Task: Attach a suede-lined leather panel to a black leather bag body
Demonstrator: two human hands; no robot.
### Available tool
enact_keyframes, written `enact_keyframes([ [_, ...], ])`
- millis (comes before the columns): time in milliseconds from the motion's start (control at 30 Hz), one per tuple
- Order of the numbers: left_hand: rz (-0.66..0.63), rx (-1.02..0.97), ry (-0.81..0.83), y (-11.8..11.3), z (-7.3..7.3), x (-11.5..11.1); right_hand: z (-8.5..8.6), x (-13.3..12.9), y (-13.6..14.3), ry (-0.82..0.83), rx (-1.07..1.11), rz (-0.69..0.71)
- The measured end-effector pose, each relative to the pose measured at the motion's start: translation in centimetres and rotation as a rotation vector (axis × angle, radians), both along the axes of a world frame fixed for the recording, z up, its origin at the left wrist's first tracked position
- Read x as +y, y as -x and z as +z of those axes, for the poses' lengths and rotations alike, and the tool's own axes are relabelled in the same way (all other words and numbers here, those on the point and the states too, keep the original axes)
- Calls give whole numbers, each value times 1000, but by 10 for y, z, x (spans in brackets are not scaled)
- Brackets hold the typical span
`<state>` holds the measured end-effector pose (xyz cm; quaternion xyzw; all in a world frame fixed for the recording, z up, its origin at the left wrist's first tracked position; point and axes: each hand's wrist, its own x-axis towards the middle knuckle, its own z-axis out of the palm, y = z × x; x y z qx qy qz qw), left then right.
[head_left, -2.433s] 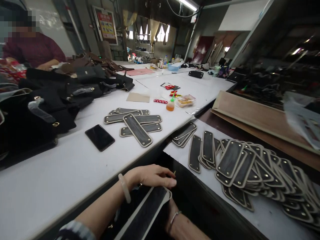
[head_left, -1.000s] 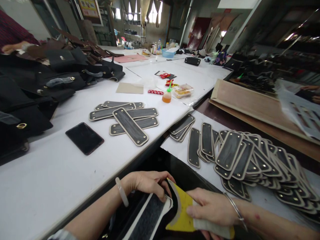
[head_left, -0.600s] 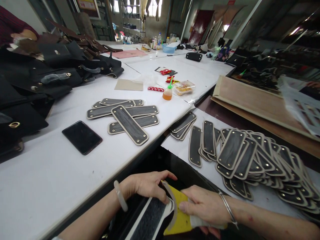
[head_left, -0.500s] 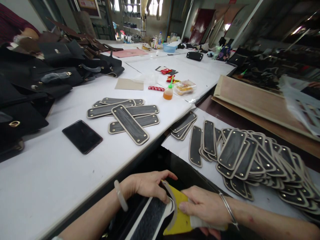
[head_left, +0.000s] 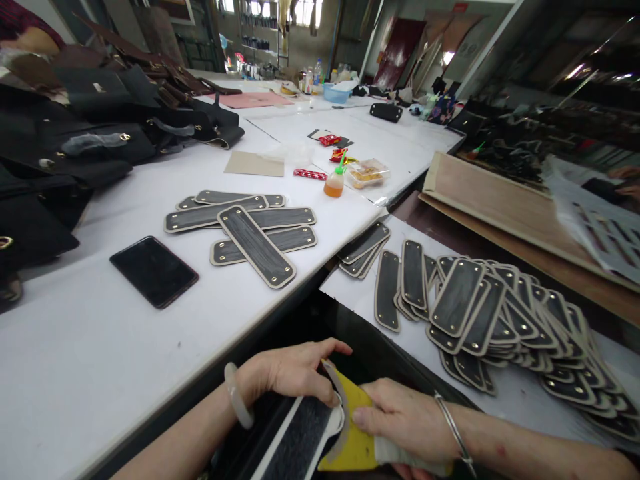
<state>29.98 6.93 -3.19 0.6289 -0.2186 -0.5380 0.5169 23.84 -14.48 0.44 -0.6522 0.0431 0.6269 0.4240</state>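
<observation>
At the far left, black bags [head_left: 90, 167] lie in a heap on the white table [head_left: 70, 360]. Behind them, at the upper corner, there is a sleeve [head_left: 33, 19] of another person. To the right of the bags lies a dark phone [head_left: 154, 271], and then a few dark strips [head_left: 257, 247] with pale edges, crossing one over another.

Below these, in front of the table, is the left hand [head_left: 295, 370]. Its thumb rests on the end of a dark piece [head_left: 293, 440], which has a pale border and slopes down to the lower edge of the view. The index finger is stretched out, but the other fingers are hidden, so I cannot tell whether this hand is closed.

A yellow sheet [head_left: 353, 427] stands just beside that end of the piece. The right hand [head_left: 407, 420] is clamped on this sheet, thumb on top, with a pale cloth [head_left: 390, 451] under the palm.

Farther back stand a bottle [head_left: 334, 186] and a clear box [head_left: 367, 174]. At the right, many similar strips lie in a pile [head_left: 500, 320].
</observation>
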Motion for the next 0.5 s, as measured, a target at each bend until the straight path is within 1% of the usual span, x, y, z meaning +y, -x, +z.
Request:
enact_keyframes([
  [167,6,-2,-11,0,5,1,-3,2,7,-12,-31,-47],
  [267,8,-15,-15,0,6,2,-2,5,10,9,-56,-70],
  [400,18,10,12,1,5,2,5,13,11,49,-71,-93],
  [500,24,20,17,2,3,2,12,21,12,73,-62,-136],
])
